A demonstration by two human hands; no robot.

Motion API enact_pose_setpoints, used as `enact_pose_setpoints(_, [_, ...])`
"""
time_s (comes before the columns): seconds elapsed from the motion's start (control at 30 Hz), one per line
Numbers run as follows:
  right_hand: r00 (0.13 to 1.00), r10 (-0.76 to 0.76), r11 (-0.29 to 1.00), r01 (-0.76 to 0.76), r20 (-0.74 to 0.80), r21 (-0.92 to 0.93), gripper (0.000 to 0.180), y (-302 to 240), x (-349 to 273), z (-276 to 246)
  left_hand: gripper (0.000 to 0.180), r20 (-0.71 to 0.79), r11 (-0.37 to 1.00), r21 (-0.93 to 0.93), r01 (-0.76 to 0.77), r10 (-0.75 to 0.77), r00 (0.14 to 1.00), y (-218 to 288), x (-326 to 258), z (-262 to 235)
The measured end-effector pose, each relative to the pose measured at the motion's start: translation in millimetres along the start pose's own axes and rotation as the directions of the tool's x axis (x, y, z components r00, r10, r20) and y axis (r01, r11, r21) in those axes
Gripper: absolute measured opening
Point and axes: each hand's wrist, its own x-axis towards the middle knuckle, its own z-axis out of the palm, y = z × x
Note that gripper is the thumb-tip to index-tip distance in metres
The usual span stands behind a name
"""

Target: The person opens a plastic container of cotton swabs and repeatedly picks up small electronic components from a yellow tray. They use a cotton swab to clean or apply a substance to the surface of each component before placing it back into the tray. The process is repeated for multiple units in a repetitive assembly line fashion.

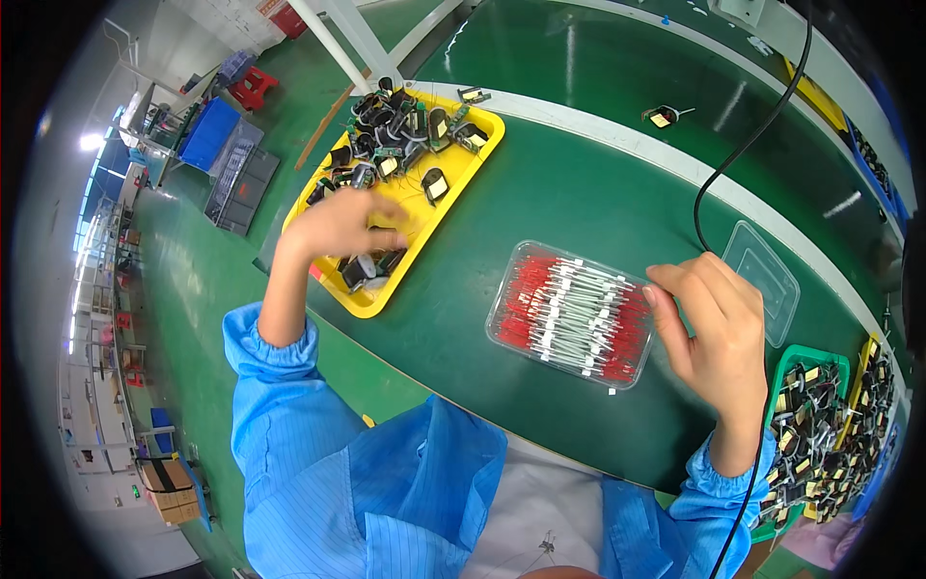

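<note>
At the left, my left hand [342,229] hangs over the yellow tray [446,212], its fingers apart and smeared by motion; nothing shows in them. Small black electronic parts with green boards and thin wire leads [400,130] fill the tray's far end, and several more [365,272] lie at its near end. A clear plastic box [494,323] in the middle holds a bundle of white wires with red ends [579,314]. By that box's right edge is my right hand [709,333], fingers curled and thumb near the index tip. Whether it pinches something small cannot be made out.
A clear lid [762,280] lies right of my right hand. One black part [666,117] sits beyond the white ledge [617,135]. A black cable [743,150] runs down past my right arm. At the right stands a green basket [841,365] full of similar parts.
</note>
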Motion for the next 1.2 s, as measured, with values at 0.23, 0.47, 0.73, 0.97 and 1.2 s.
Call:
enact_pose_setpoints(0.23, [0.999, -0.028, 1.000, 0.028, 0.040, 0.007, 0.012, -4, 1, -2, 0.048, -0.613, 0.995, 0.069, 0.076, -0.018, 0.790, -56, 101, -33])
enact_pose_setpoints(0.47, [0.999, -0.020, 1.000, 0.021, 0.043, -0.016, 0.014, -2, 1, -4, 0.053, -0.297, 0.994, -0.050, 0.093, -0.104, 0.949, -61, 106, -24])
enact_pose_setpoints(0.73, [0.999, -0.011, 1.000, 0.011, 0.049, 0.001, 0.016, 2, -1, -3, 0.051, 0.025, 0.984, 0.160, 0.075, -0.080, 0.997, -16, 49, -58])
enact_pose_setpoints(0.97, [0.999, -0.005, 1.000, 0.006, 0.053, -0.031, 0.016, 0, -1, -6, 0.049, -0.462, 0.975, 0.165, 0.149, -0.057, 0.885, -4, 186, -91])
enact_pose_setpoints(1.2, [0.997, -0.022, 0.999, 0.024, 0.076, -0.023, 0.016, -1, 0, -6, 0.046, -0.193, 0.976, 0.070, 0.205, -0.188, 0.963, -36, 268, -39])
